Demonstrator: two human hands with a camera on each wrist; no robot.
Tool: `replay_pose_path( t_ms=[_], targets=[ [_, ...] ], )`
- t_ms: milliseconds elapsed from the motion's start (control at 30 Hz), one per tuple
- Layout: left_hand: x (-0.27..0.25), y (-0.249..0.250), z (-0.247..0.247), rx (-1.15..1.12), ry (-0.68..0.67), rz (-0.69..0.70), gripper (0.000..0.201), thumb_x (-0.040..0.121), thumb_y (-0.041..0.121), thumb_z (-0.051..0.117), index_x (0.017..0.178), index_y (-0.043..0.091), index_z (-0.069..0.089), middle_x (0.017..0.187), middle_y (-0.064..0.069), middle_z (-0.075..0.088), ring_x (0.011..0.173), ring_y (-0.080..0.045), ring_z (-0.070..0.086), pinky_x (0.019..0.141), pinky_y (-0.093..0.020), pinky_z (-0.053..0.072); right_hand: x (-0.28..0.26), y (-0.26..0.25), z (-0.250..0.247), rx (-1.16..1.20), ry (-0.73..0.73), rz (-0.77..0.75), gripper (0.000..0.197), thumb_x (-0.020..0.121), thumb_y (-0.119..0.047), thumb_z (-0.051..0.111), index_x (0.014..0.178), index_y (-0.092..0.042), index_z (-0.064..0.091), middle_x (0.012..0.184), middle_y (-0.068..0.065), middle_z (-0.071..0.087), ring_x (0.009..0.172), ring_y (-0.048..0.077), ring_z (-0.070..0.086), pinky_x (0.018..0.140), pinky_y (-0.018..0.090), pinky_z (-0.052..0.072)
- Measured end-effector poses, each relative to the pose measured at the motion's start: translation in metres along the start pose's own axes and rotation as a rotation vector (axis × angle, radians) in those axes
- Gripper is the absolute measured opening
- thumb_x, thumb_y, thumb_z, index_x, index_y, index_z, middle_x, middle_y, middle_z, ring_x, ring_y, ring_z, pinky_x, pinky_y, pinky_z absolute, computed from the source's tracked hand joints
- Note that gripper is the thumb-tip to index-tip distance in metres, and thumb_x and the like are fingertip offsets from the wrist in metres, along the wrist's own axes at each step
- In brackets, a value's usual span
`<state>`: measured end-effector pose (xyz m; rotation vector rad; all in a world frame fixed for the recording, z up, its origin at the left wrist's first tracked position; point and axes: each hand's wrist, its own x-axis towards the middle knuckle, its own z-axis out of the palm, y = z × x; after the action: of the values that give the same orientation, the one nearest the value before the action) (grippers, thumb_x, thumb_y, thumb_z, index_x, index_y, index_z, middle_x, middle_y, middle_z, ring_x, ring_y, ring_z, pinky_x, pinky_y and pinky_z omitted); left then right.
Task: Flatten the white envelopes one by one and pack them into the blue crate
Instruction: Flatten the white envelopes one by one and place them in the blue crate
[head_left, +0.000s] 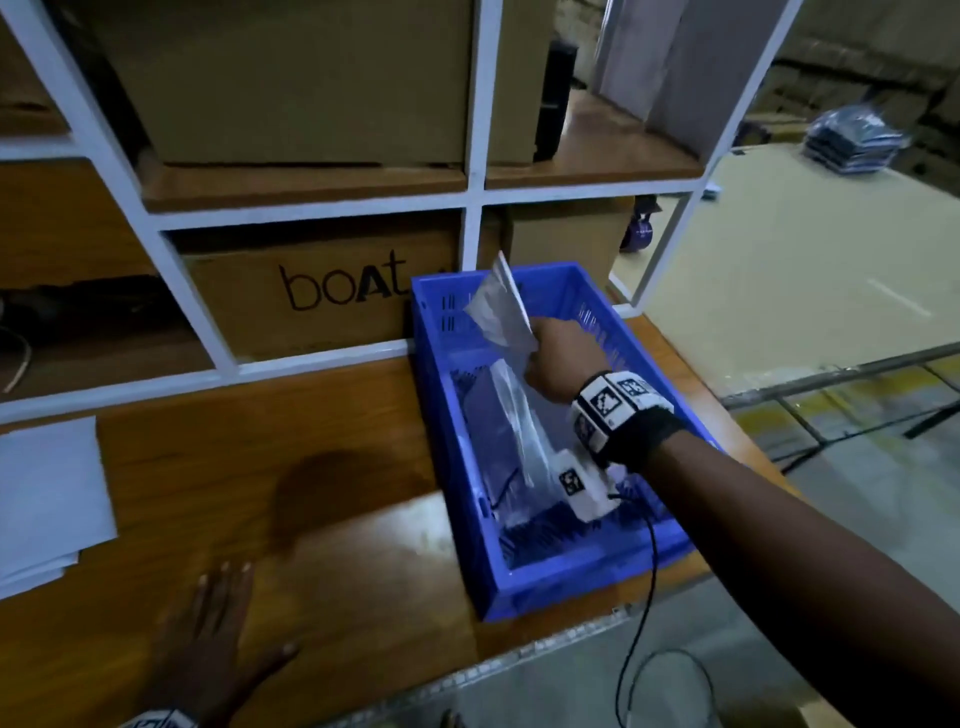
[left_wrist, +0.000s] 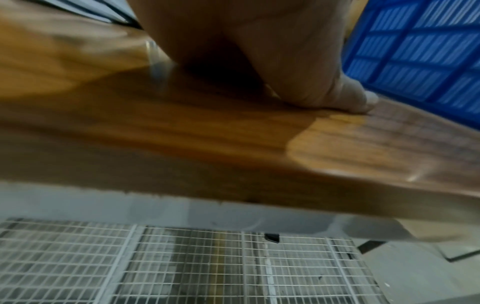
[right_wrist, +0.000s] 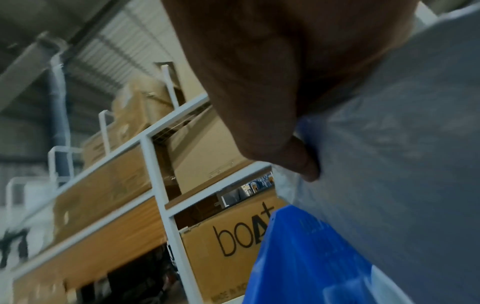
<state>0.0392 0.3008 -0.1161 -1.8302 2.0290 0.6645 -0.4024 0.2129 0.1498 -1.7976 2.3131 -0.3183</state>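
Note:
My right hand (head_left: 558, 358) is inside the blue crate (head_left: 493, 582) and grips a white envelope (head_left: 498, 306) by its lower edge, so the envelope stands upright against the crate's far wall. In the right wrist view my thumb (right_wrist: 301, 162) presses on the envelope (right_wrist: 405, 144) above the crate's rim (right_wrist: 306, 257). More pale envelopes (head_left: 519, 431) lie on the crate floor. My left hand (head_left: 213, 639) rests flat on the wooden table (head_left: 332, 519) with fingers spread, holding nothing. Its palm (left_wrist: 246, 51) lies on the table beside the crate's side (left_wrist: 428, 53).
A stack of white envelopes (head_left: 47, 499) sits at the table's left edge. White shelving (head_left: 467, 197) with cardboard boxes, one marked "boAt" (head_left: 317, 296), stands right behind the crate. A black cable (head_left: 644, 597) hangs from my right wrist over the table's front edge.

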Motion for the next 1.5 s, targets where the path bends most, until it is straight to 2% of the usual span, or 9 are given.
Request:
replay_pose_path(
  t_ms=[267,367,467,633,867,967,1067,1200,1500],
  targets=[
    [0.007,-0.007,-0.020,-0.031,-0.022,-0.034,0.125,0.066,0.101,0.032,0.151,0.036,-0.032,0.158,0.011,-0.038,0.153,-0.017,-0.022,0.123,-0.055,-0.006,0.040,0.021,0.059,0.254,-0.185,0.079,0.040,0.084,-0.021,0.069,0.119,-0.004,0.062,0.120,0.018,0.066,0.112,0.036,0.062,0.084,0.035,0.049],
    [0.003,-0.003,-0.023,-0.050,-0.013,-0.036,0.129,0.054,0.109,0.018,0.152,0.040,-0.030,0.160,0.013,-0.036,0.152,-0.016,-0.023,0.123,-0.053,-0.008,0.044,0.017,0.072,0.255,-0.239,0.089,0.052,0.088,-0.025,0.069,0.131,-0.003,0.050,0.128,0.020,0.059,0.118,0.038,0.057,0.088,0.038,0.047],
    [0.007,-0.005,-0.017,-0.084,0.011,-0.037,0.135,0.047,0.111,0.012,0.154,0.039,-0.026,0.162,0.011,-0.031,0.153,-0.015,-0.021,0.122,-0.052,-0.008,0.045,0.012,0.090,0.253,-0.272,0.047,0.062,0.088,-0.023,0.070,0.137,-0.004,0.037,0.124,0.024,0.058,0.112,0.040,0.060,0.074,0.037,0.044],
    [0.006,-0.007,-0.015,-0.064,0.024,-0.025,0.134,0.051,0.110,0.015,0.157,0.037,-0.021,0.165,0.011,-0.026,0.155,-0.017,-0.016,0.123,-0.054,-0.005,0.048,0.007,0.121,0.136,-0.328,-0.058,0.101,0.089,-0.013,0.067,0.159,-0.008,-0.006,0.117,0.026,0.061,0.103,0.042,0.063,0.070,0.038,0.041],
    [0.012,-0.012,-0.011,-0.076,0.036,-0.031,0.133,0.051,0.110,0.020,0.157,0.041,-0.020,0.165,0.011,-0.025,0.154,-0.017,-0.015,0.123,-0.056,-0.003,0.037,0.006,0.136,-0.231,-0.263,-0.242,0.040,0.101,-0.014,0.045,0.141,-0.010,0.044,0.141,0.021,0.036,0.104,0.042,0.060,0.071,0.042,0.040],
    [0.013,-0.013,-0.009,-0.079,0.032,-0.022,0.129,0.053,0.110,0.021,0.155,0.045,-0.023,0.164,0.015,-0.028,0.153,-0.016,-0.018,0.123,-0.057,-0.002,0.035,0.004,0.145,-0.554,-0.192,-0.370,0.039,0.104,-0.030,0.038,0.138,-0.023,0.055,0.160,0.014,0.017,0.132,0.039,0.037,0.094,0.045,0.039],
    [0.014,-0.015,-0.007,-0.077,0.028,-0.021,0.128,0.054,0.109,0.023,0.156,0.045,-0.021,0.164,0.015,-0.028,0.154,-0.016,-0.018,0.123,-0.056,-0.003,0.038,0.003,0.159,-0.794,-0.303,-0.580,0.045,0.101,-0.042,0.040,0.140,-0.026,0.057,0.164,0.010,0.021,0.148,0.039,0.011,0.116,0.059,0.012],
    [0.014,-0.014,-0.008,-0.082,0.027,-0.026,0.129,0.053,0.110,0.021,0.156,0.045,-0.022,0.164,0.014,-0.029,0.154,-0.017,-0.019,0.123,-0.055,-0.005,0.034,0.004,0.170,-0.932,-0.480,-0.623,0.068,0.084,-0.070,0.053,0.138,-0.029,0.058,0.151,0.000,0.047,0.148,0.037,0.019,0.115,0.064,-0.008],
    [0.014,-0.014,-0.009,-0.084,0.031,-0.017,0.130,0.053,0.110,0.020,0.156,0.043,-0.022,0.164,0.013,-0.030,0.153,-0.016,-0.020,0.123,-0.054,-0.006,0.035,0.021,0.173,-0.969,-0.538,-0.547,0.103,0.078,-0.079,0.053,0.160,-0.028,0.015,0.167,0.011,0.005,0.153,0.038,-0.002,0.115,0.067,-0.010]
  ],
)
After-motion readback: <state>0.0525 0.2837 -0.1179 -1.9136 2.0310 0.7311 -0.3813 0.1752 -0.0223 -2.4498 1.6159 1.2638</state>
